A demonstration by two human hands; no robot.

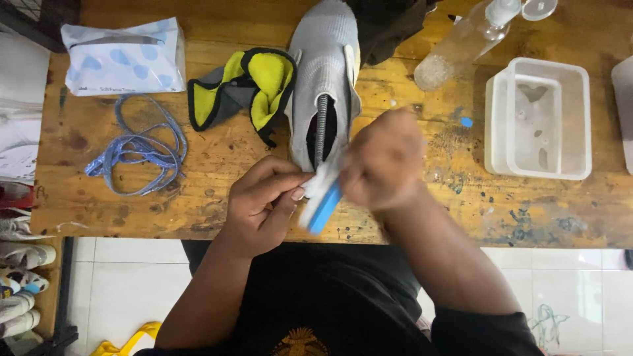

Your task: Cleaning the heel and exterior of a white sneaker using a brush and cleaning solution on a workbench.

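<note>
A grey knit shoe (324, 72) lies on the wooden table (217, 191), toe pointing away from me, its opening towards me. My left hand (264, 201) pinches the shoe's heel edge with fingertips. My right hand (382, 158), blurred by motion, grips a brush with a blue handle and white bristles (322, 198) against the heel. A yellow and black insole piece (247, 89) lies just left of the shoe.
Blue laces (142, 148) lie coiled at the left, below a tissue pack (125, 56). A clear plastic tub (541, 118) with water stands at the right, a spray bottle (461, 43) behind it. Dark cloth (389, 23) lies at the back. Shoes (20, 264) sit on the floor.
</note>
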